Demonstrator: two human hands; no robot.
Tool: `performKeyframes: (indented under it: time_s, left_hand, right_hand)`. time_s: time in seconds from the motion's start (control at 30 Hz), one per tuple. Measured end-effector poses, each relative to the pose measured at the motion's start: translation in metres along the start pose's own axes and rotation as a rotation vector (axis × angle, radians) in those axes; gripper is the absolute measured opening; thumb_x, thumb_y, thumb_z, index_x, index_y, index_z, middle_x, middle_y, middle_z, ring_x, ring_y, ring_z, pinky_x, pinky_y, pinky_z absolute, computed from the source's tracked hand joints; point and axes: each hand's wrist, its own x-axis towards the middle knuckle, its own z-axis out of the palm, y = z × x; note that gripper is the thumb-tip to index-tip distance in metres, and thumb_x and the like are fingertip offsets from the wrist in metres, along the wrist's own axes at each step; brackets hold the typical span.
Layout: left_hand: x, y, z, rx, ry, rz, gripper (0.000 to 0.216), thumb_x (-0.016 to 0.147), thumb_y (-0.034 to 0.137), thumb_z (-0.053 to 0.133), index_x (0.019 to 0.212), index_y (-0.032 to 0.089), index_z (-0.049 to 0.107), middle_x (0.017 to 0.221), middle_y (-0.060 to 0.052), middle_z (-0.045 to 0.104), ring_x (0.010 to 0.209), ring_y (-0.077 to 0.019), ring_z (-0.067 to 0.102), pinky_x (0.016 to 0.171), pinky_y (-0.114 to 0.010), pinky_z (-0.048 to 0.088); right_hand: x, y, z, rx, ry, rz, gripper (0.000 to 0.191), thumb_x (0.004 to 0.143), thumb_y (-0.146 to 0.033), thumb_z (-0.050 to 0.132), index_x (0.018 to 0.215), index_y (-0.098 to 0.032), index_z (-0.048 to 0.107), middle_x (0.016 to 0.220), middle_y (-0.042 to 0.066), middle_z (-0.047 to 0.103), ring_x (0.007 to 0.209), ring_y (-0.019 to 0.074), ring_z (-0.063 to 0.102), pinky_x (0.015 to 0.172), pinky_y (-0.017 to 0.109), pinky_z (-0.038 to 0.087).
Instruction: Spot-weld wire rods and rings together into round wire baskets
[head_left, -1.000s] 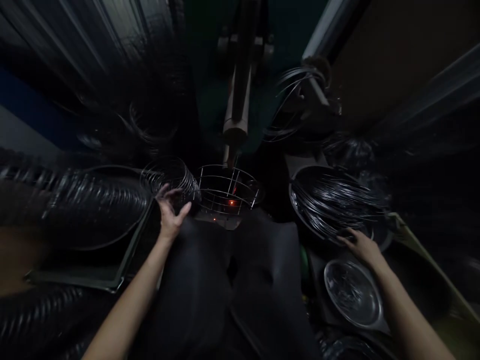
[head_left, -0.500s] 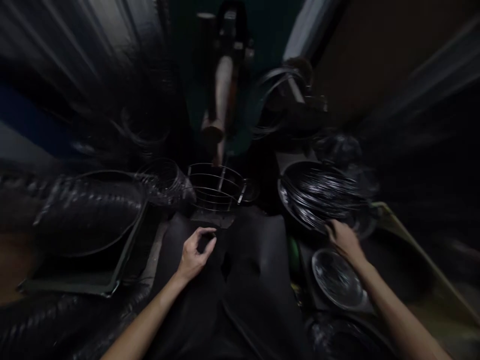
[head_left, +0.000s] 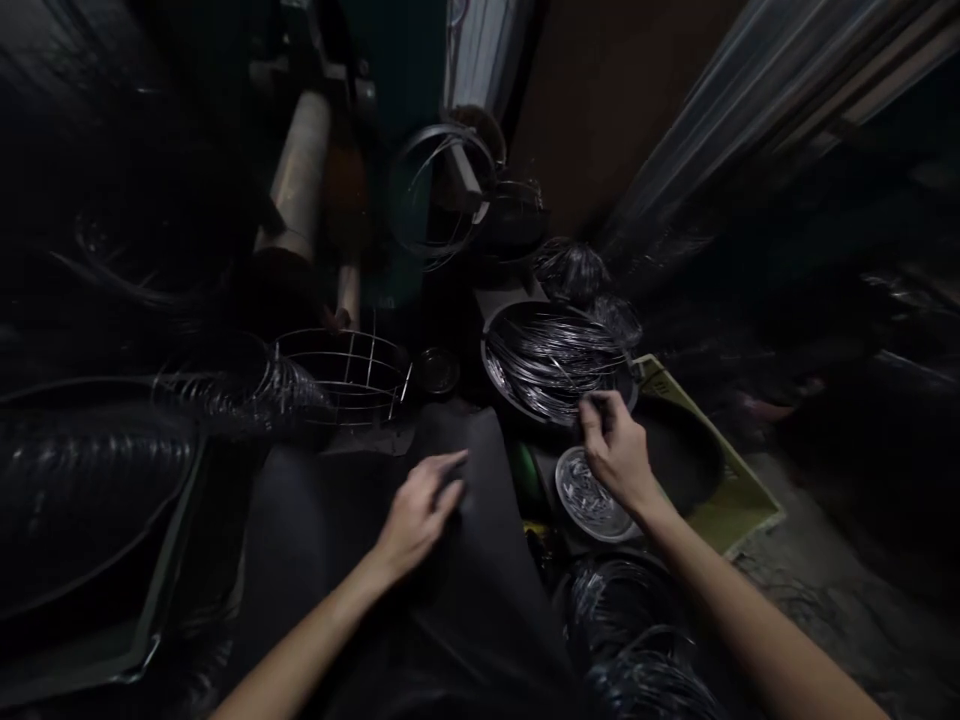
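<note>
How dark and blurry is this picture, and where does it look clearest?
Head view: very dim, with glints on the bowl's wires; head view: the pale upper-right strips look smeared outward; head view: clearer nearer the middle, where the left hand and right hand stand out.

The wires (head_left: 551,362) look glossy metal, the round frame (head_left: 370,362) shiny metal, the lap cover (head_left: 480,580) smooth and matt.

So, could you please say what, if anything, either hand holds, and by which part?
The left hand appears empty; whether the right hand, near the wires, pinches anything is too dark to tell.
</note>
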Motion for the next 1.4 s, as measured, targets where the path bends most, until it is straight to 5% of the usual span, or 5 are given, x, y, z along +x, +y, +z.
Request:
performKeyframes:
  time_s: [0.2, 0.5, 0.63, 0.87, 1.4]
  left_hand:
    - [0.049, 0.066, 0.027, -0.181, -0.085, -0.005, 0.030, 0.092, 0.035, 0.039, 0.107, 0.019, 0.059, 0.074, -0.004, 0.061, 0.071, -0.0170, 0.058, 0.073, -0.030, 0.047]
    - [0.113, 0.072, -0.048, -0.917, 0.053, -0.321, 0.034, 0.094, 0.038, 0.037, 0.105, 0.011, 0.056, 0.051, 0.007, 0.035, 0.038, -0.0050, 0.033, 0.043, -0.017, 0.032]
    - [0.078, 0.042, -0.096, -0.499, 0.082, -0.135, 0.035, 0.090, 0.038, 0.045, 0.115, 0.014, 0.055, 0.090, -0.009, 0.064, 0.086, -0.0162, 0.062, 0.083, -0.033, 0.049]
    - [0.058, -0.031, -0.208, 0.655, 0.132, -0.080, 0.107, 0.053, 0.041, 0.080, 0.142, 0.019, 0.025, 0.143, -0.018, 0.030, 0.131, -0.0411, 0.026, 0.105, -0.059, 0.024]
    - [0.070, -0.079, -0.200, 0.514, 0.220, 0.045, 0.050, 0.063, 0.018, 0.060, 0.110, 0.015, 0.042, 0.108, -0.010, 0.049, 0.101, -0.0237, 0.052, 0.092, -0.038, 0.047]
  right_hand:
    - [0.015, -0.116, 0.020, 0.764, -0.156, 0.150, 0.030, 0.084, -0.055, 0.046, 0.084, -0.025, 0.050, 0.057, -0.004, 0.048, 0.045, 0.0111, 0.045, 0.048, 0.024, 0.042]
    - [-0.053, -0.070, 0.084, 0.368, -0.449, -0.011, 0.032, 0.080, -0.050, 0.054, 0.090, -0.021, 0.064, 0.093, 0.009, 0.067, 0.085, 0.0245, 0.062, 0.076, 0.037, 0.050]
    - [-0.024, -0.085, 0.096, 0.366, -0.437, -0.019, 0.033, 0.083, -0.051, 0.051, 0.093, -0.021, 0.060, 0.072, 0.002, 0.062, 0.057, 0.0157, 0.055, 0.052, 0.028, 0.046]
    - [0.090, -0.133, 0.155, 0.650, -0.416, 0.005, 0.032, 0.079, -0.049, 0.057, 0.086, -0.018, 0.055, 0.059, -0.005, 0.051, 0.043, 0.0063, 0.043, 0.037, 0.017, 0.032]
    - [0.109, -0.168, 0.223, 0.912, -0.626, 0.167, 0.034, 0.066, -0.043, 0.072, 0.077, -0.018, 0.052, 0.049, -0.008, 0.047, 0.037, 0.0035, 0.038, 0.034, 0.016, 0.025]
